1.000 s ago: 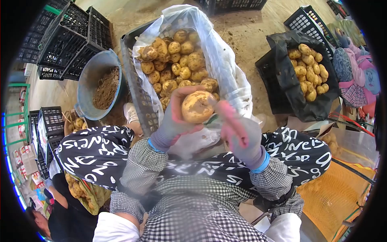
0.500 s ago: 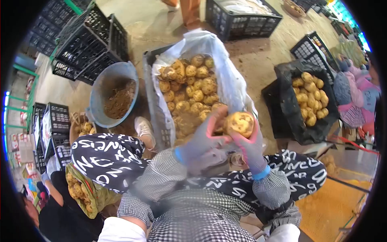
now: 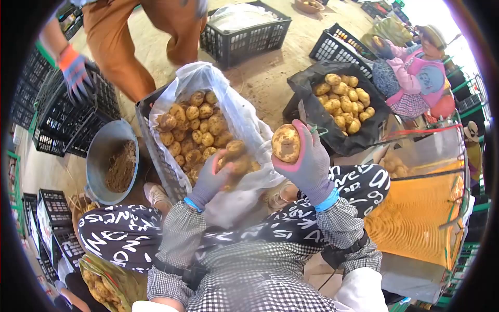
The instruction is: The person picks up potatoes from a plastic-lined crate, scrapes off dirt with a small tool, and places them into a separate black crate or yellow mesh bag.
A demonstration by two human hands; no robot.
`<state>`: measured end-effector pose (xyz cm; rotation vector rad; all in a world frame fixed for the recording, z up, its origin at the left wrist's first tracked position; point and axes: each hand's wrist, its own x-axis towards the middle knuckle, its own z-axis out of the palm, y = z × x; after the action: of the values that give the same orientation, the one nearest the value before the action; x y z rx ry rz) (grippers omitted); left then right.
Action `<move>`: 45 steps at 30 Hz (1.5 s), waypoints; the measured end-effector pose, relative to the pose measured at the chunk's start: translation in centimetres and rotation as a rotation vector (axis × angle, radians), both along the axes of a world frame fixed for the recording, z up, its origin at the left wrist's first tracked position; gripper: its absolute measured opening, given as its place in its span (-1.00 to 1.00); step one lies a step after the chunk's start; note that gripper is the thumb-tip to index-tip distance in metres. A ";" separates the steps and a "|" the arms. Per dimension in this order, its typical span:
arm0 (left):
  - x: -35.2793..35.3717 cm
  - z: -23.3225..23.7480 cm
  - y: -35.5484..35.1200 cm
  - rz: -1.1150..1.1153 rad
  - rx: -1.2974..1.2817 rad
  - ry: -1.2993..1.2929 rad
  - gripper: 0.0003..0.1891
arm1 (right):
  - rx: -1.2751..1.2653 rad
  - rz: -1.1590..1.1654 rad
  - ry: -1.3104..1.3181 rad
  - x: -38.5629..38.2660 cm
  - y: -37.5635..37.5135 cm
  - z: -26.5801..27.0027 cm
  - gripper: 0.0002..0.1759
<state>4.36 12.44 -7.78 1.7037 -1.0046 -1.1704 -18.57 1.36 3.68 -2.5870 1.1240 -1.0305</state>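
1. The held potato is being gripped by the right hand, its gloved fingers closed around the back and the near end; it is being kept apart from the pile, beside the clear liner.
2. Control is probably being served best by a cupped, light grip, since thin skin could be getting scuffed by hard squeezing. The browner patch is being turned toward the view, where it is being shown well.
3. The long axis is being pointed roughly away from the body, near end toward the lap; no distinct tip is being shown by the rounded ends.
4. The left hand is being held over the near part of the lined crate, fingers partly curled beside a blurred potato; whether it is being clasped cannot be told. Low, gentle handling is being favoured there, as bruising is being risked by knocks.
5. Farther off, paler potatoes are being held by a black liner.
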 end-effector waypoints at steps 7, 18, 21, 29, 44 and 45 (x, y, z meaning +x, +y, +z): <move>1.1 -8.2 0.8 -0.063 -0.112 -0.345 -0.54 | -0.274 -0.208 -0.096 -13.3 3.7 10.4 -0.30; -1.3 -6.7 2.7 -0.510 0.424 -0.470 -0.52 | -0.272 -0.736 0.240 -29.2 10.0 26.9 0.01; -0.7 -8.1 3.6 -0.482 0.391 -0.463 -0.53 | -0.173 -0.479 -0.068 -21.3 6.9 19.9 -0.33; 8.5 -10.1 2.7 -0.006 0.413 -0.528 -0.58 | 0.281 -0.070 -0.209 -1.9 -3.1 5.1 -0.68; 2.3 -12.7 -2.2 0.076 0.892 -1.030 -0.21 | 0.573 -0.013 -0.278 -1.6 -4.5 -0.2 -0.66; 3.5 -13.2 -1.9 -0.086 0.812 -0.955 -0.26 | 0.568 0.006 -0.267 -1.7 -4.3 -0.2 -0.66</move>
<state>7.83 10.54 -20.99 3.0517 -1.2163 -0.8251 -20.30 -2.92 3.49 -1.9485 1.1342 -0.8625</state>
